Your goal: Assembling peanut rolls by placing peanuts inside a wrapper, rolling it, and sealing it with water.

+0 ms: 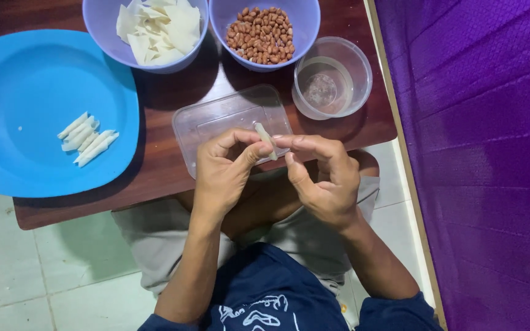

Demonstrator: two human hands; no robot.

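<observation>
Both my left hand [222, 175] and right hand [323, 178] pinch a thin pastry roll [265, 140], mid-rolling; next, I judge, it joins the finished rolls [87, 139] on the blue plate [32, 73], far left.

A bright blue plate [38, 92] was noted on a dark reddish-brown wooden table [173, 162]. White rolled pieces [86, 139] were recorded on the plate. Two lavender bowls were observed: one [102, 24] filled with white wrapper sheets [159, 27], the other [305, 21] with reddish-brown peanuts [262, 34]. A clear round cup [334, 76] and a clear rectangular lid [216, 119] were seen. A pale roll [266, 140] was noted. A vivid purple cloth [486, 159], pale tiled floor [7, 270], grey shorts [154, 239] and a navy shirt with white print [265, 294] were recorded.
</observation>
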